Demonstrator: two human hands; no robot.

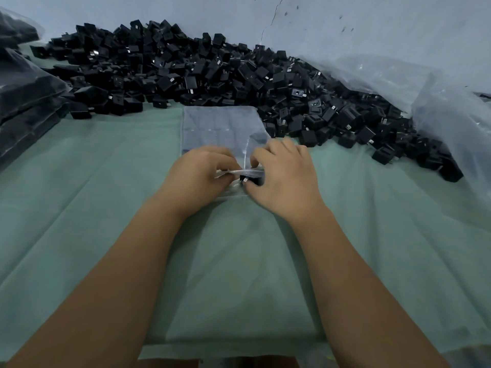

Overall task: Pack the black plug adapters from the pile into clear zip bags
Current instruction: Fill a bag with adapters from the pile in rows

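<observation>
A large pile of black plug adapters (202, 73) stretches across the far side of the green cloth, from the left to the far right. A clear zip bag (220, 126) lies flat in front of the pile. My left hand (196, 176) pinches the bag's near mouth edge. My right hand (284, 176) grips one black adapter (248, 179) at that mouth, right beside my left fingers. Whether the adapter is inside the bag is hard to tell, since my fingers cover most of it.
Filled bags of black adapters (24, 102) are stacked at the left edge. A big crumpled clear plastic sheet (425, 86) lies at the right, behind and over the pile's end. The green cloth (239, 261) spreads towards me, with creases.
</observation>
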